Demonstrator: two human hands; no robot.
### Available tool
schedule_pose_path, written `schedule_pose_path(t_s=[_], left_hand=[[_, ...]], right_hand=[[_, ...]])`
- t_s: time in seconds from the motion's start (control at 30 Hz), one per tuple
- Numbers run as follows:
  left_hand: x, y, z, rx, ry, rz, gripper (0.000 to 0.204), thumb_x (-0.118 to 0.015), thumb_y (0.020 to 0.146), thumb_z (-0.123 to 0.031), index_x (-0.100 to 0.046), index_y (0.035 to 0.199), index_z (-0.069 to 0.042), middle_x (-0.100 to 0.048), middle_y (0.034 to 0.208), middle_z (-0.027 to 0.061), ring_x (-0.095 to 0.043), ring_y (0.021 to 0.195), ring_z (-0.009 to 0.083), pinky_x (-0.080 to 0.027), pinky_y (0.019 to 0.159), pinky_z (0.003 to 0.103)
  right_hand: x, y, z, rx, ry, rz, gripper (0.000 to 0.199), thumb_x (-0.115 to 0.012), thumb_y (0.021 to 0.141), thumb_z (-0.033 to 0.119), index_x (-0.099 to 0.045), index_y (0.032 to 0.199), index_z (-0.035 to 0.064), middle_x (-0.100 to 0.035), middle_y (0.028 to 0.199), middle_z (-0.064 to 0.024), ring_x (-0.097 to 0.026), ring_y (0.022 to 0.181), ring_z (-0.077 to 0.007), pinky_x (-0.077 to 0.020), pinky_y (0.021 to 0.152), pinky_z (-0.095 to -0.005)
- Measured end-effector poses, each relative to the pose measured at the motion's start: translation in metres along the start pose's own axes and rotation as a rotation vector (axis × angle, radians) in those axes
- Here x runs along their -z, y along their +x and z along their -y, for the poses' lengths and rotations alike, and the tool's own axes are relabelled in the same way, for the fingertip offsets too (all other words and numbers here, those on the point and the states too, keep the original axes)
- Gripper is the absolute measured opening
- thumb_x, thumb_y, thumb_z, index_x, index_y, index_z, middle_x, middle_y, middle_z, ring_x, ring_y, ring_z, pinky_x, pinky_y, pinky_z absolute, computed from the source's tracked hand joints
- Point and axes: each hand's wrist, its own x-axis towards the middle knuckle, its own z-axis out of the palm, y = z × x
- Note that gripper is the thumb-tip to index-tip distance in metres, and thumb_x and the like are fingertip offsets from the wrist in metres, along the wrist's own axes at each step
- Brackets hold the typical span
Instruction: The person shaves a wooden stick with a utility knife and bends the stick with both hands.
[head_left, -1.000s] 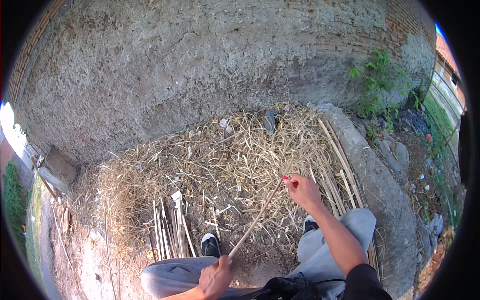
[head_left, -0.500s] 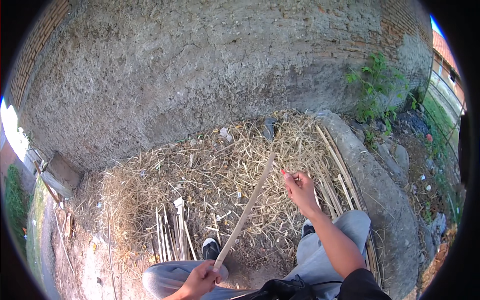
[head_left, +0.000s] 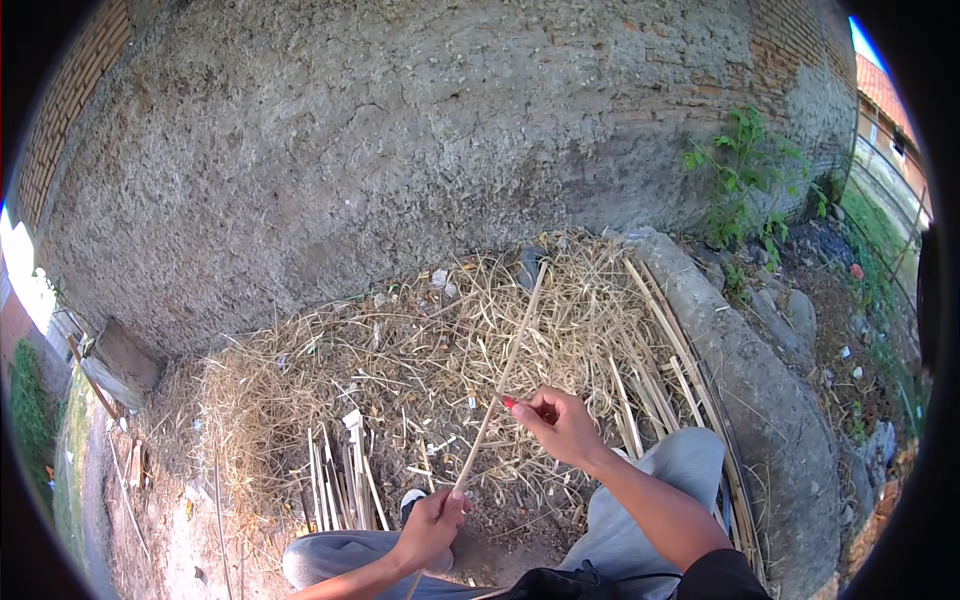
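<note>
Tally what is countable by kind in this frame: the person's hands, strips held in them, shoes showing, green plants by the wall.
Hands: 2, left hand and right hand
Held bamboo strip: 1, both hands on it
Shoes: 1 visible
Green plants: 1
Total: 5

Single view only, from a head-worn fisheye camera, the left of a side-by-side pair. It looks steeply down and forward from the seated person's head, upright and unmirrored. Forearms and grey-trousered knees (head_left: pixel 660 490) enter from the lower edge, close to the lens. The straw pile (head_left: pixel 420 380) fills the middle ground. The rough plastered wall (head_left: pixel 400 150) occupies the upper half, bowed by the lens. The concrete kerb (head_left: pixel 740 350) curves along the right. No second view is supplied, so there is no overlap to report.
</note>
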Motion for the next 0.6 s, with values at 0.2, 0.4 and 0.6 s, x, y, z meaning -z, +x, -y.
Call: schedule_pose_path(t_s=[0.2, 0.4, 0.6], left_hand=[[-0.004, 0.023, 0.002, -0.117, 0.107, -0.047, 0.040, -0.045, 0.105, -0.030, -0.062, 0.096, 0.005, -0.055, 0.065, 0.0051, -0.050, 0.060, 0.0114, -0.043, 0.056, 0.031], [-0.004, 0.032, -0.001, -0.136, 0.154, -0.040, 0.041, -0.047, 0.104, -0.029, -0.057, 0.087, 0.007, -0.056, 0.064, 0.0132, -0.050, 0.058, 0.0166, -0.043, 0.057, 0.039], [-0.008, 0.022, 0.002, -0.170, 0.360, -0.101, 0.038, -0.040, 0.105, -0.028, -0.051, 0.095, 0.007, -0.059, 0.071, 0.0301, -0.059, 0.067, 0.0484, -0.045, 0.064, 0.053]], right_hand=[[-0.019, -0.023, 0.007, 0.143, -0.407, 0.129, 0.030, -0.071, 0.091, 0.033, -0.064, 0.084, 0.0036, -0.060, 0.060, -0.0080, -0.057, 0.051, -0.0157, -0.0431, 0.050, -0.0307], [-0.030, -0.028, -0.002, 0.238, -0.497, 0.160, 0.031, -0.072, 0.090, 0.035, -0.067, 0.086, 0.0050, -0.065, 0.063, -0.0101, -0.065, 0.055, -0.0255, -0.0489, 0.051, -0.0341], [-0.038, -0.028, 0.009, 0.314, -0.591, 0.152, 0.026, -0.073, 0.087, 0.033, -0.070, 0.082, 0.0076, -0.067, 0.067, -0.0080, -0.067, 0.058, -0.0267, -0.0516, 0.052, -0.0351]])
